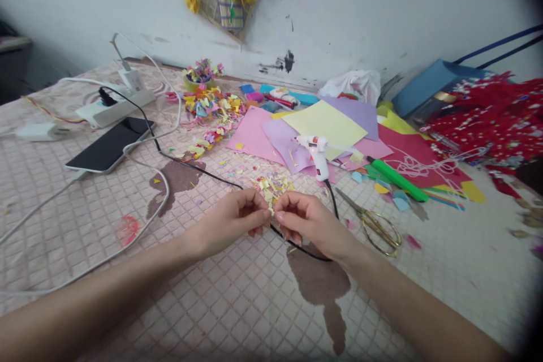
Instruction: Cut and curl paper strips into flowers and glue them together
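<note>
Over the quilted cloth [203, 305], my left hand [244, 212] and my right hand [297, 218] meet nearly fingertip to fingertip. Each is closed in a pinch around a small pale yellow paper piece [271, 210] between them. Just beyond lies a pile of yellow paper scraps [275, 182]. A white glue gun [314, 153] rests on coloured paper sheets [324, 124], its black cord passing beneath my hands. Gold-handled scissors [379, 231] lie to the right of my right hand.
At left are a phone [111, 145], a white power strip [114, 107] and looping cables. Paper flowers [212, 104] and a small pot [199, 80] stand farther back. A green glue-stick pack [399, 180], white string [424, 164] and red decorations [487, 119] are at right.
</note>
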A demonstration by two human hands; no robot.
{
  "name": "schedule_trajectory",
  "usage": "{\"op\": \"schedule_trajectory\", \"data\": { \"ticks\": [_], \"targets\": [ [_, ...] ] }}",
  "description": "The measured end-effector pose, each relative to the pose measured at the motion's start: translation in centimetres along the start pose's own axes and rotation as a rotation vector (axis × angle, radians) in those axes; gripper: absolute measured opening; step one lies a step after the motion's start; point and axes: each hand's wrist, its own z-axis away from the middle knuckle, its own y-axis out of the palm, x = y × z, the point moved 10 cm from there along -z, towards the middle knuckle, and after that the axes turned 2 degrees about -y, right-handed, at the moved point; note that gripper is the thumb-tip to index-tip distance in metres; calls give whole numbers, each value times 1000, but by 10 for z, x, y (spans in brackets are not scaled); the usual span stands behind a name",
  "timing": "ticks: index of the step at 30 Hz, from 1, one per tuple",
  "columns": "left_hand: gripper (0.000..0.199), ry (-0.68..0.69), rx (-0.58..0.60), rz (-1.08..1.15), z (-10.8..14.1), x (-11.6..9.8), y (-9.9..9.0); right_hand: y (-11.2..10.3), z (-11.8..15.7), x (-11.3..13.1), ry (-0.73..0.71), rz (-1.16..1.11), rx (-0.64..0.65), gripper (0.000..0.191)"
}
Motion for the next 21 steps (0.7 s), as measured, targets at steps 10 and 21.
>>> {"op": "schedule_trajectory", "data": {
  "ticks": [10, 21],
  "targets": [
    [12, -10, -1, -59, 0, 1, -2, -5, 1, 14, -50, 166, 7, 9],
    [13, -21, 20, 19, 0, 0, 3, -7, 2, 11, -62, 168, 4, 16]
  ]
}}
